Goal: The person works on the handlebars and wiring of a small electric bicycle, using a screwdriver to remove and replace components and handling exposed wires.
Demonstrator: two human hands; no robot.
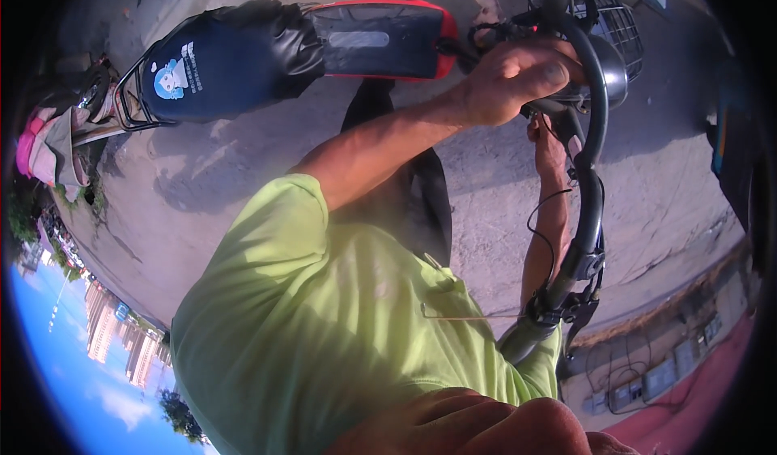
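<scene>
A bicycle-like vehicle stands across the view; its dark curved handlebar (pixel 596 123) runs down the right side. My left hand (pixel 522 78) reaches to the steering column beside the round black headlamp (pixel 613 73). Its thumb and fingers are closed, and what lies inside them is hidden. Just below, my right hand (pixel 546 131) comes up behind the handlebar. Its fingers are curled at a small dark part under the headlamp, too small to name. Thin black cables loop next to the right forearm. A brake lever (pixel 575 317) sits at the bar's near end.
A wire basket (pixel 619 30) is beyond the headlamp. Leftward are a red-edged footboard (pixel 380 40) and a dark covered seat (pixel 218 66) with a rear rack (pixel 125 103). A bare foot (pixel 484 2) shows at the top. Grey boxes (pixel 660 378) hang on a wall.
</scene>
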